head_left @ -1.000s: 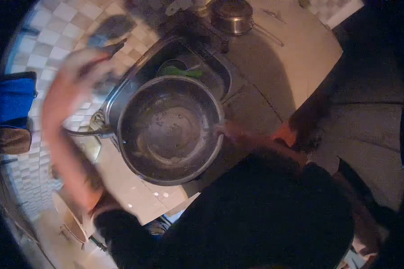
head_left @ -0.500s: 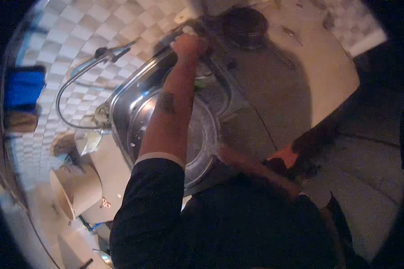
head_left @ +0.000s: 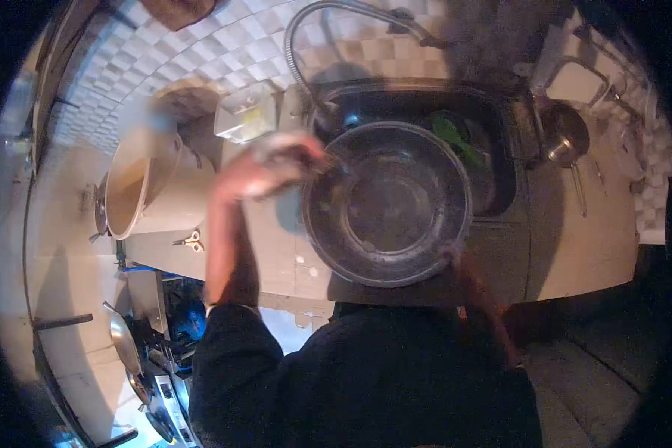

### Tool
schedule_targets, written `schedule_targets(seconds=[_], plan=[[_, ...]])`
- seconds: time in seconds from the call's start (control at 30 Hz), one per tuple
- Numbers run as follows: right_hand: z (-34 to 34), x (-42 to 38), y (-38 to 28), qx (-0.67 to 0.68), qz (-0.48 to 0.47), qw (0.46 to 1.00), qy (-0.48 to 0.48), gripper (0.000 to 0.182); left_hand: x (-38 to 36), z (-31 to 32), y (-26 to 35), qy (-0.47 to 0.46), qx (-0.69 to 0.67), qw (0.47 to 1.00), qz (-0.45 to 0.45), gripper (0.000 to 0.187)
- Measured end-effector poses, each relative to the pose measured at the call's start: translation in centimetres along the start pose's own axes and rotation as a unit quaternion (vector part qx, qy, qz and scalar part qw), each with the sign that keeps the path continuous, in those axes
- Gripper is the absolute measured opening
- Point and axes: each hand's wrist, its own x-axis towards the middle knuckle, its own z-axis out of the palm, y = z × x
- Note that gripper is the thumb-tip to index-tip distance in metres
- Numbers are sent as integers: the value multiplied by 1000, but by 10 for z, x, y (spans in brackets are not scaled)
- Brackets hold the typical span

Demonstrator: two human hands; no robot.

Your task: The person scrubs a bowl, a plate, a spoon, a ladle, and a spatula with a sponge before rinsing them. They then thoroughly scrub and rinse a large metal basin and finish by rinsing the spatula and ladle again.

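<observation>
A large transparent basin sits tilted over the sink's front left part. My right hand is at its lower right rim, fingers closed on the edge, dimly lit. My left hand is raised just off the basin's left side, over the counter. Motion smears its fingers, and whether anything is in them does not show. Behind the basin lies the dark sink, with a green leafy-looking thing in it.
A flexible tap hose arches behind the sink. To the left are a large pale bucket, a clear square container and scissors. A dark pot stands right of the sink. A stove is at lower left.
My left hand has come back from the sink's far end to the basin's left side. My view has turned leftward. The right hand remains at the basin rim.
</observation>
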Motion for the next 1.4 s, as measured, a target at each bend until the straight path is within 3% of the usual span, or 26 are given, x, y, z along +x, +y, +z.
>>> schedule_targets(seconds=[0.03,0.1,0.13,0.2,0.3,0.37,0.4,0.43,0.5,0.53,0.6,0.67,0.73,0.77,0.83,0.9,0.97,1.0,1.03,1.07,1.13,1.2,1.23,1.3,1.4], plan=[[10,-2,3,-5,-6,1000,10,35,-24,-28,-15,61,-1,993,-97,34],[30,-3,18,-23,-50,998,35,36,-48,-93,-74,166,84,977,-103,32],[39,-5,27,-33,-73,995,51,37,-43,-126,-117,211,167,963,-12,30],[55,-11,33,-17,-58,995,84,38,-25,-158,-157,251,276,927,-50,28],[79,-32,29,101,87,980,150,37,12,-192,-230,148,440,877,-126,24],[88,-43,39,93,103,974,179,35,32,-195,-287,89,569,791,-208,23],[84,-50,5,34,76,978,190,35,39,-193,-321,60,625,737,-249,23],[83,-56,-1,-51,36,981,182,29,34,-193,-349,81,608,765,-200,24],[73,-75,6,-245,-56,956,155,20,43,-196,-399,67,599,776,-185,22],[72,-86,14,-348,-104,923,124,26,49,-194,-412,56,595,782,-177,21],[82,-94,-4,-239,-38,960,143,19,42,-186,-378,87,459,852,-236,28],[85,-74,-41,-127,11,977,171,19,44,-196,-358,-42,592,772,-229,32],[88,-65,-62,-72,33,980,184,23,52,-200,-382,-87,568,769,-279,39],[88,-62,-66,-75,29,979,186,25,48,-193,-377,-62,564,775,-277,37],[87,-60,-66,-213,-49,959,179,24,43,-184,-365,-24,564,780,-271,35],[87,-59,-64,-366,-138,899,196,25,48,-206,-388,-7,594,767,-242,39],[85,-58,-91,-374,-96,912,140,25,48,-231,-397,11,627,753,-200,45],[79,-44,-117,-298,-15,951,79,25,38,-236,-349,40,590,780,-206,63],[80,-31,-99,-206,-30,976,58,23,24,-217,-285,153,508,794,-297,53],[81,-19,-81,-112,-49,992,37,21,10,-219,-280,178,500,828,-183,45],[73,4,-78,-171,-99,979,-39,21,-22,-206,-237,248,382,886,-80,33],[79,13,-75,-166,-104,979,-54,21,-49,-140,-139,334,164,922,-102,23],[85,16,-75,-133,-82,987,-29,20,-57,-112,-144,316,123,936,-89,22],[91,27,-46,-169,-104,980,9,18,-64,-34,-116,275,172,944,-69,21],[94,28,-56,-44,-65,988,130,28,-58,80,-148,74,311,947,-20,33]])
